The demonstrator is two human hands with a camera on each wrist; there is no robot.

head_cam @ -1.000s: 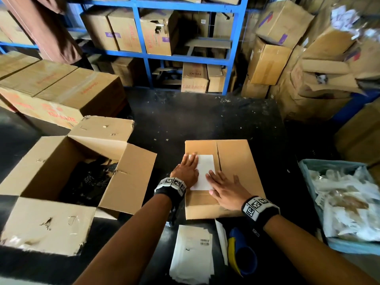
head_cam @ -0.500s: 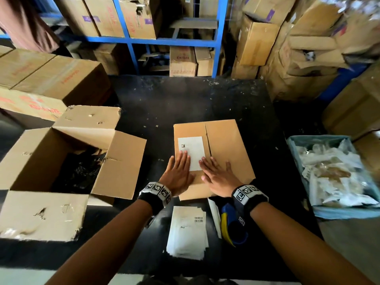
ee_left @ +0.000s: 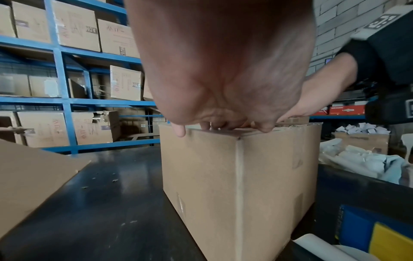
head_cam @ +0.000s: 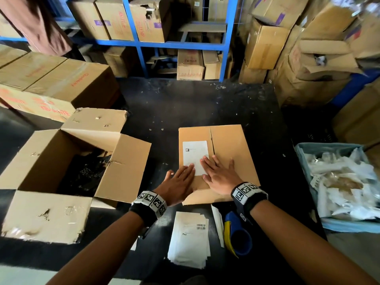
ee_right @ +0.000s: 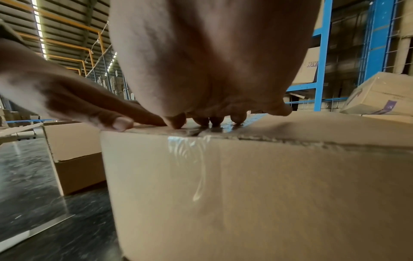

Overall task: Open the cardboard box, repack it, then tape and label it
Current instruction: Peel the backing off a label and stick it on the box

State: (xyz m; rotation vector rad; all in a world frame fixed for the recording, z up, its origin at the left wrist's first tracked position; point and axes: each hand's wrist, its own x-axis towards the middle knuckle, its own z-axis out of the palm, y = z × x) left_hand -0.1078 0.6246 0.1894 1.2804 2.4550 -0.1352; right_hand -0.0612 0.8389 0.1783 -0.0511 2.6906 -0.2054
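Note:
A closed cardboard box point(head_cam: 228, 145) sits on the black table point(head_cam: 205, 103), sealed with clear tape point(ee_right: 190, 151) running over its near edge. A white label point(head_cam: 194, 154) is stuck on the left half of its top. My left hand point(head_cam: 178, 182) lies flat on the box's near left corner, fingertips on the label's lower edge. My right hand point(head_cam: 218, 173) lies flat beside it, fingers spread, touching the label's lower right corner. In the left wrist view the box point(ee_left: 234, 176) stands below the palm point(ee_left: 223, 70). The right wrist view shows straight fingertips point(ee_right: 214, 120) pressing the box top.
A big open carton point(head_cam: 67, 171) with dark contents stands to the left. Spare label sheets point(head_cam: 190, 237) and a blue-yellow tape dispenser point(head_cam: 236, 235) lie at the near edge. A blue bin point(head_cam: 308, 149) of white packets stands to the right. Stacked cartons and blue shelving point(head_cam: 144, 44) stand behind.
Both hands have slid toward me down the label, from covering its lower half to its bottom edge. More of the label shows.

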